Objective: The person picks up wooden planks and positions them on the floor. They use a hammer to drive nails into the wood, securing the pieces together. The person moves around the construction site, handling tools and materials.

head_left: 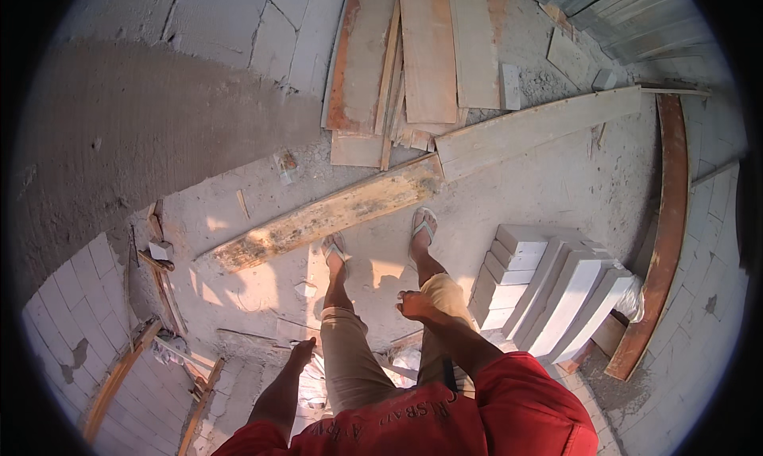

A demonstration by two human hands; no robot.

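Note:
My left hand (304, 351) hangs beside my left thigh, touching nothing that I can see; its fingers are mostly hidden by the angle. In front of my right knee is my right hand (413, 306), its fingers curled into a loose fist with nothing showing in them. My feet, in flip-flops, stand on the dusty floor (369, 241). Just ahead of them lies a long stained wooden plank (326, 212). Its right end meets a paler plank (540, 130) that runs on to the far right.
White blocks (568, 297) are stacked to my right, near a reddish-brown board (664, 241) along the wall. Several wide boards (429, 51) lie ahead. A partly plastered block wall (159, 122) rises on the left. Timber pieces (163, 277) and an opening lie at lower left.

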